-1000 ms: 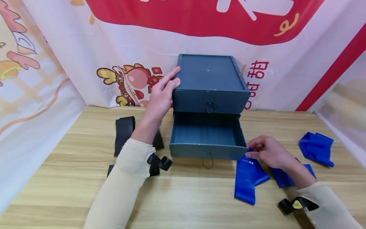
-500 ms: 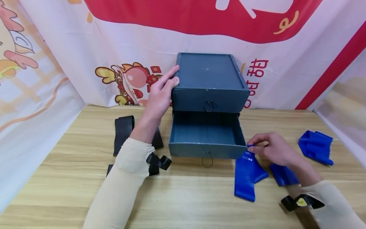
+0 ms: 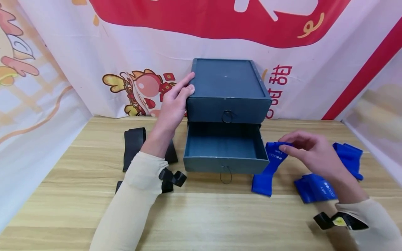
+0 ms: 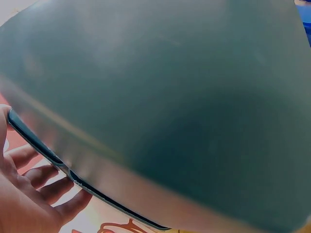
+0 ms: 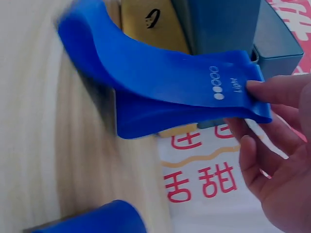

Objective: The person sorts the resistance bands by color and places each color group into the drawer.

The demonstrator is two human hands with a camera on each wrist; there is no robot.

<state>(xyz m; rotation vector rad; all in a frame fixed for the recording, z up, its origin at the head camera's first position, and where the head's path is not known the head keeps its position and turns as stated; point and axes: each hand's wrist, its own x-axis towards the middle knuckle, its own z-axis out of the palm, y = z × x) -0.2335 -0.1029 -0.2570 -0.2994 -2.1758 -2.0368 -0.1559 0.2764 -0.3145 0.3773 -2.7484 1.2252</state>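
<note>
My right hand (image 3: pixel 317 153) pinches one end of a blue resistance band (image 3: pixel 273 158) between thumb and fingers, right of the box. In the right wrist view the band (image 5: pixel 170 80) hangs as a loop, with "Light" and a row of circles printed near the pinched end. My left hand (image 3: pixel 174 108) rests on the upper left side of a dark blue two-drawer box (image 3: pixel 227 78), its thumb and index finger at the top edge. The lower drawer (image 3: pixel 226 165) is pulled out with nothing inside; the upper one (image 3: pixel 242 111) is closed. Each drawer front has a thin ring pull.
Two more blue bands lie to the right: a folded one (image 3: pixel 315 188) under my right forearm and another (image 3: pixel 350 157) behind my hand. Black bands (image 3: pixel 133 144) lie on the wooden table (image 3: pixel 213 223) at the left. A printed cloth (image 3: pixel 176 42) hangs behind the box.
My right hand has drawn the blue band up and to the right, stretching its loop away from the drawer's corner. My left hand stays on the box.
</note>
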